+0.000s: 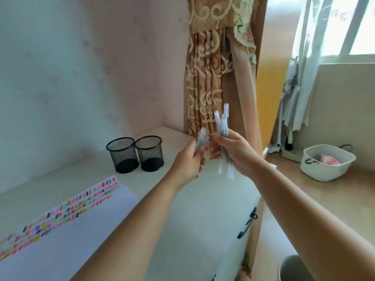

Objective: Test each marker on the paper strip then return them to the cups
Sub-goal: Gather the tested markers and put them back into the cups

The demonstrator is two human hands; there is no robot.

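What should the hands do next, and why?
Probably lower the left hand so its markers drop into the nearer mesh cup: it and the farther mesh cup look empty, the paper already carries many colour marks, and the right hand grips more.

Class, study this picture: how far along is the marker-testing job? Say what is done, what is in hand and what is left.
Done: rows of colour swatches cover the paper. In hand: the left hand grips a few markers, and the right hand grips a bundle. Left: the two mesh cups look empty, so the held markers need returning.
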